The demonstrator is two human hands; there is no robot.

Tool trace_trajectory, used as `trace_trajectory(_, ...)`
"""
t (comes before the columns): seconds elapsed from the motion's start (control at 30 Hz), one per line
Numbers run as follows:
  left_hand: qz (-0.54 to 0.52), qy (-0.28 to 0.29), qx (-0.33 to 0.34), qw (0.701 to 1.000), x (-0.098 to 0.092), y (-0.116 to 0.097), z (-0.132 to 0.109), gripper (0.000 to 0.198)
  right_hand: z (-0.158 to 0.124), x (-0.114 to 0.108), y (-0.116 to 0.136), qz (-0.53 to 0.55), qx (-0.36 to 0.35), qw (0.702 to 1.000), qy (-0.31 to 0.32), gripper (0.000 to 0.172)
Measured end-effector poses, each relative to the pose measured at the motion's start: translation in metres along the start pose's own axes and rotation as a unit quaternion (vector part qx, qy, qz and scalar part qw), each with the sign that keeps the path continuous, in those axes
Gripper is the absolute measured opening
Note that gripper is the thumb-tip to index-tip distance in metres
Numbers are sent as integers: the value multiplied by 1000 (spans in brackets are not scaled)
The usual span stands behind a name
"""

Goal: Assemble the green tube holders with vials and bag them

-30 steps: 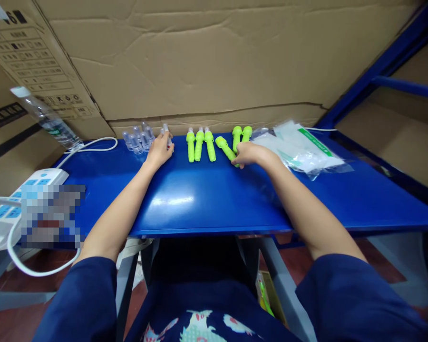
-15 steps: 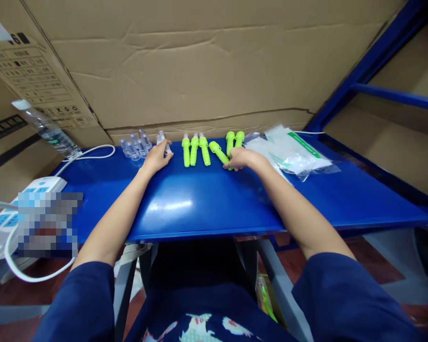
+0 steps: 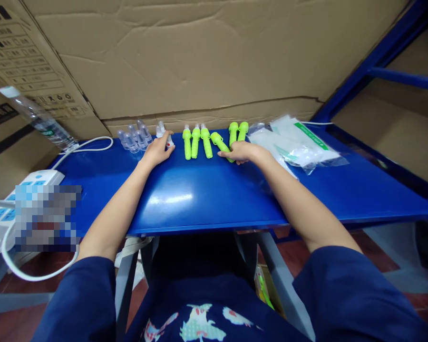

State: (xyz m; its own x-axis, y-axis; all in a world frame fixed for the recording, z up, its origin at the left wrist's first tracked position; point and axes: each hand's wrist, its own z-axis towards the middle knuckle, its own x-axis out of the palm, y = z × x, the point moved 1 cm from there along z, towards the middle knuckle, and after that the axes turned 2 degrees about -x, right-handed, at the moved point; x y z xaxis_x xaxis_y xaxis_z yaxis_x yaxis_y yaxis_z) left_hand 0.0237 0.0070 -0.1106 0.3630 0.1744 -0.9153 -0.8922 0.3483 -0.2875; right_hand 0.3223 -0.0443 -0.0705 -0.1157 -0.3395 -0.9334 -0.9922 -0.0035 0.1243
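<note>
My left hand lay half-curled on a clear vial at the worktop's far edge — gripped or not, I couldn't tell. My right hand was closed over the slanted green tube — a nudge could have rolled the neighbouring tubes.

6 bright green plastic pieces on the desk: 3 side by side, 1 tilted, 2 more paired at the right. Clear little vials next: roughly 6 in the cluster, too crowded for an exact count, plus 1 at the left hand. 2 hands in all, counting the right hand. 1 water bottle, 1 power strip, 1 heap of plastic bags, number unclear.
</note>
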Motion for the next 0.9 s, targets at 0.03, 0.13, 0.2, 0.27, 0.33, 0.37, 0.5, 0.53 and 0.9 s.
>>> trace_trajectory(0.03,4,1,0,1000,-1,-2,-1,60,1,0,0,-1,1,1000,-1,59)
trace_trajectory(0.13,22,10,-16,1000,-5,-9,-3,60,3,1,-1,-9,-5,1000,1,59)
trace_trajectory(0.2,35,22,-34,999,-8,-13,-5,60,3,1,-1,-18,-14,1000,6,58)
trace_trajectory(0.27,41,32,-35,998,-10,-15,-6,62,2,1,-1,-24,-21,999,9,56)
trace_trajectory(0.33,37,35,-21,998,-10,-14,-6,65,1,0,0,-23,-19,1000,8,52)
trace_trajectory(0.37,31,34,-15,999,-9,-13,-6,66,0,0,-1,-20,-18,1000,7,49)
trace_trajectory(0.5,-9,25,1,1000,-3,-4,-2,64,3,-1,-4,-9,-22,1000,6,42)
trace_trajectory(0.53,-20,20,5,1000,-1,-2,-1,62,4,-1,-5,-4,-25,1000,8,42)
trace_trajectory(0.9,-262,-125,-32,957,19,13,11,39,-8,-12,-6,33,-74,997,-20,42)
